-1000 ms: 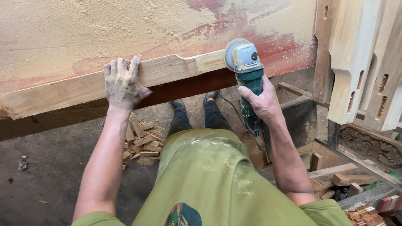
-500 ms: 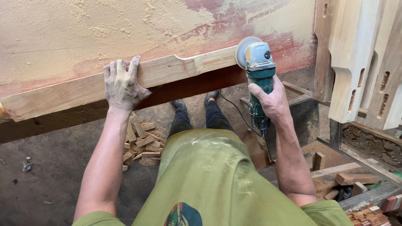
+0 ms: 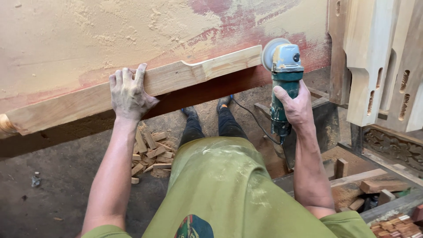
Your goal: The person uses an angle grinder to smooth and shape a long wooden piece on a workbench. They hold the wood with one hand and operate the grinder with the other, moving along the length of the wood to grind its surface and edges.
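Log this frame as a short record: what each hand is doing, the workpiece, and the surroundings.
left hand: left hand pressed flat on the wooden plank
right hand: right hand grips the angle grinder by its body
tool contact: grinder disc at the plank's right end
workpiece: long pale plank with a notch cut in its upper edge
floor: wood offcuts below the plank
right side: carved wooden posts

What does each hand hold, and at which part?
The right hand grips the angle grinder around its green body. The left hand presses flat on the wooden plank, near its middle.
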